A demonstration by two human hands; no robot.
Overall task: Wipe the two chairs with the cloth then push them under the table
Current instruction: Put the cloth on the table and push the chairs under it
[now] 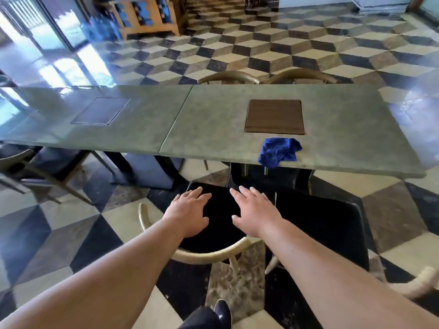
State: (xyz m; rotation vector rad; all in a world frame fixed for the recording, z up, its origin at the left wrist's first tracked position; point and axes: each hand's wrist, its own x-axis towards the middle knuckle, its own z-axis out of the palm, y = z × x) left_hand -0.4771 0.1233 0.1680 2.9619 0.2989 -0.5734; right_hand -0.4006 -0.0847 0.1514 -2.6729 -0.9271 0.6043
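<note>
Two chairs with black seats and pale curved backrests stand side by side in front of the grey stone table, pulled out from it. My left hand and my right hand hover over the left chair's seat, fingers straight and spread, holding nothing; I cannot tell if they touch the seat. The right chair stands just right of them. A crumpled blue cloth lies on the table's near edge, one corner hanging over, above the gap between the chairs.
A brown wooden board is set into the table behind the cloth. Two more chair backs show at the far side. Another chair stands at the left under the adjoining table. Checkered tile floor lies all around.
</note>
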